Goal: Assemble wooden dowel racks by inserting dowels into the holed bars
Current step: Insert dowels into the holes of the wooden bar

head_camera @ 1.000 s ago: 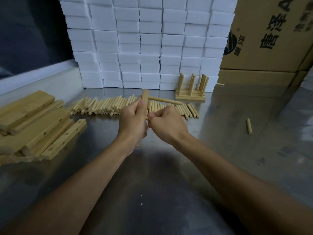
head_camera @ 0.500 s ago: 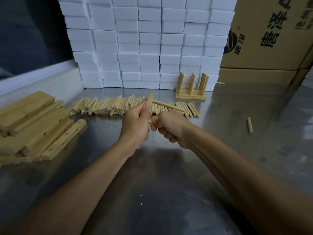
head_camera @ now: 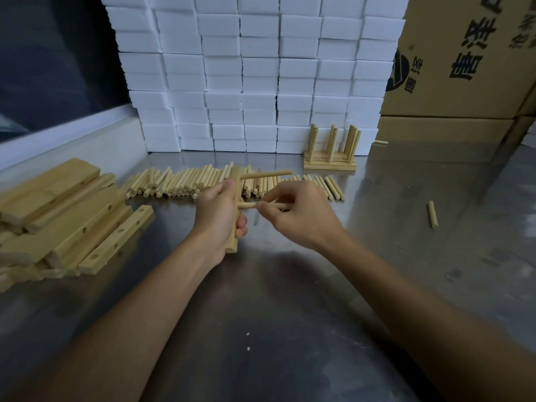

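Centrally, left hand [head_camera: 218, 216] wraps pale wooden holed bar [head_camera: 235, 210], held upright above grey metal table [head_camera: 290, 314]. One light wooden dowel [head_camera: 265, 174] juts rightward from bar's upper end. Right hand [head_camera: 301, 213] pinches second light dowel [head_camera: 249, 205] between thumb and fingertips, its left end at bar's middle; whether seated in hole, cannot tell. Row of loose dowels [head_camera: 185, 184] lies just behind hands. Stack of holed wooden bars [head_camera: 72, 216] at left. Finished dowel rack [head_camera: 330, 152] stands against white foam blocks [head_camera: 255, 74]. Single stray dowel [head_camera: 432, 214] well right.
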